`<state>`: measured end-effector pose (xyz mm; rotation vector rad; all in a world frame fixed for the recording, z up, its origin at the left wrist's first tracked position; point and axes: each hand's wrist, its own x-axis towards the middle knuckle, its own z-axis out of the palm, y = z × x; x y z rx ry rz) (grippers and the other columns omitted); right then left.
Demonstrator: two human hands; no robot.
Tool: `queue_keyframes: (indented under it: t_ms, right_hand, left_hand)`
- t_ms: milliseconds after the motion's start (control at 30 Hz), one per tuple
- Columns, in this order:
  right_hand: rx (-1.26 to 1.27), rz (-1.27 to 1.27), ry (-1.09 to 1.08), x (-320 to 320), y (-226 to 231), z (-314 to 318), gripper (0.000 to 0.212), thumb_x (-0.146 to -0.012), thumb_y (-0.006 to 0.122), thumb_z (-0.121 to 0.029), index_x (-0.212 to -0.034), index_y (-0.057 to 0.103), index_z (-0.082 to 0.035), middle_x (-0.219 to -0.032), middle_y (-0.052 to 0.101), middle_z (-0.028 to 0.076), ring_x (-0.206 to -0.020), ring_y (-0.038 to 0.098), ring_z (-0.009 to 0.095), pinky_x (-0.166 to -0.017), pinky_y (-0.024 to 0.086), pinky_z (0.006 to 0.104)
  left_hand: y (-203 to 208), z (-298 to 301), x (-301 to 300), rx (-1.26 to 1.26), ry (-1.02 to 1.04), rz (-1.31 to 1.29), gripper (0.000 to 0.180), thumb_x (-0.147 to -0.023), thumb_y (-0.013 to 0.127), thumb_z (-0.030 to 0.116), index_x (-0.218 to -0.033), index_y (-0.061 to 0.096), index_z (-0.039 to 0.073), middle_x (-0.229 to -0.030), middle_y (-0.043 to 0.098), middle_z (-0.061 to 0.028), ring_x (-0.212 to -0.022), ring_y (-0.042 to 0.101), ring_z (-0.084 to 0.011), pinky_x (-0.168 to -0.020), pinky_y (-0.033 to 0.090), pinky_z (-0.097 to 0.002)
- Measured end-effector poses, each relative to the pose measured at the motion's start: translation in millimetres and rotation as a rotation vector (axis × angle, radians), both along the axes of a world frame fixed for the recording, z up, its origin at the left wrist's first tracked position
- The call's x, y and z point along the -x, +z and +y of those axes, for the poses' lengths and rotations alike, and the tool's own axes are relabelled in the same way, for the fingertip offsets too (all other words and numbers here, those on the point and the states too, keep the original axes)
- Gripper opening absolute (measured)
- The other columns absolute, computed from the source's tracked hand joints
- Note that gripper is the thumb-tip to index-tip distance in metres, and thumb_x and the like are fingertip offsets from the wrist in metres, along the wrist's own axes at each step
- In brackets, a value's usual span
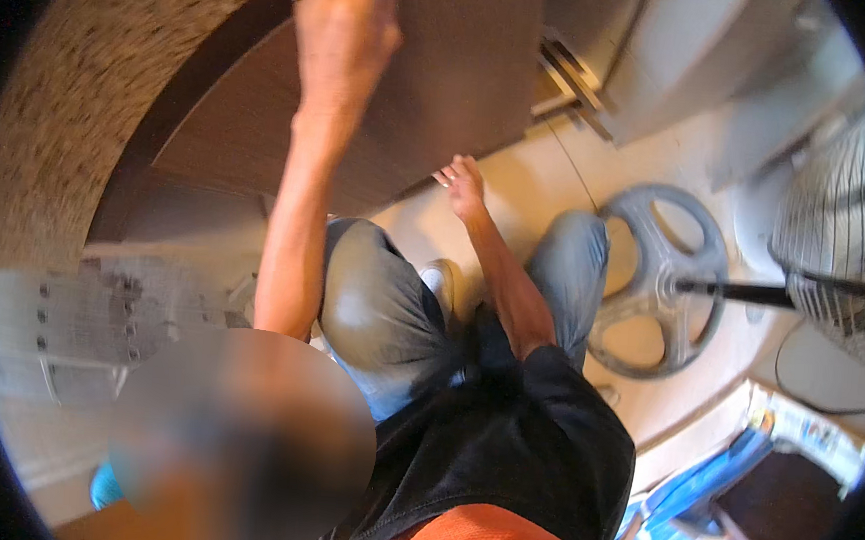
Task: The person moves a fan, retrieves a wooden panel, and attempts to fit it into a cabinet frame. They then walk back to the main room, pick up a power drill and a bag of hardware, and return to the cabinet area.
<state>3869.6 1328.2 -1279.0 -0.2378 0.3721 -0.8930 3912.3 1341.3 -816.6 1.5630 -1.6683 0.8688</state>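
Observation:
A large dark brown wooden panel [446,80] fills the upper middle and slants down toward the tiled floor. My left hand [349,23], with rings on its fingers, reaches over the face of the panel. Its fingertips run off the top edge of the picture, so their grip is hidden. Lower and to the right, my right hand [464,184] is at the panel's lower edge, its fingers loosely apart. Whether those fingers touch the panel, I cannot tell. My knees in jeans are bent just below.
A speckled tan surface [92,116] curves along the upper left. On the right stands a fan [836,238] with a round grey base [653,275] near my right knee. Blue packaging [676,518] lies at the lower right. A blurred patch covers part of the lower left.

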Motion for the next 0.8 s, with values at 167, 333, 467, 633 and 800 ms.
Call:
queue_keyframes:
  t_ms: [167,333,467,633,800]
  right_hand:
    - [0.014,-0.061,0.039,-4.3,-5.1,-8.5,0.019,-0.090,0.064,-0.010,-0.087,0.049,-0.022,-0.079,0.049,-0.005,-0.067,0.047,0.012,-0.073,0.050,0.0374]
    - [-0.001,0.039,0.041,-0.6,8.0,-11.1,0.015,-0.095,0.061,-0.016,-0.092,0.046,-0.018,-0.080,0.049,-0.003,-0.076,0.053,0.016,-0.096,0.049,0.0491]
    - [-0.061,0.115,0.035,2.9,23.3,-6.6,0.015,-0.097,0.059,-0.019,-0.101,0.045,-0.014,-0.106,0.057,0.004,-0.113,0.057,0.026,-0.102,0.044,0.0543]
    - [-0.017,0.071,0.072,1.8,18.4,-8.2,0.014,-0.098,0.059,-0.019,-0.096,0.045,-0.020,-0.086,0.049,-0.005,-0.079,0.051,0.015,-0.100,0.046,0.0503]
    - [0.011,-0.023,0.073,-3.9,-25.7,-16.3,0.014,-0.098,0.058,-0.016,-0.097,0.047,-0.024,-0.088,0.050,-0.007,-0.077,0.050,0.015,-0.098,0.047,0.0510]
  left_hand:
    - [-2.8,-0.7,-18.9,0.013,-0.086,0.012,0.040,-0.070,0.069,-0.004,-0.109,0.067,0.006,-0.104,0.062,-0.0114,-0.098,0.059,-0.0310,-0.086,0.048,-0.0420]
    - [-16.1,-9.8,-29.4,0.049,-0.043,-0.038,0.040,-0.073,0.070,0.003,-0.113,0.069,0.011,-0.105,0.063,-0.0110,-0.100,0.059,-0.0317,-0.086,0.048,-0.0416]
    - [-18.9,-10.8,-30.4,-0.001,-0.026,-0.018,0.045,-0.072,0.065,-0.002,-0.115,0.067,0.011,-0.109,0.062,-0.0080,-0.098,0.060,-0.0305,-0.082,0.049,-0.0412]
    - [-19.4,-7.4,-27.4,0.021,0.019,-0.032,0.044,-0.072,0.063,-0.002,-0.114,0.067,0.011,-0.109,0.061,-0.0070,-0.097,0.060,-0.0304,-0.082,0.049,-0.0415]
    - [-11.2,-6.6,-25.1,-0.052,0.015,-0.022,0.038,-0.078,0.068,0.004,-0.115,0.067,0.013,-0.108,0.061,-0.0109,-0.102,0.058,-0.0324,-0.087,0.048,-0.0416]
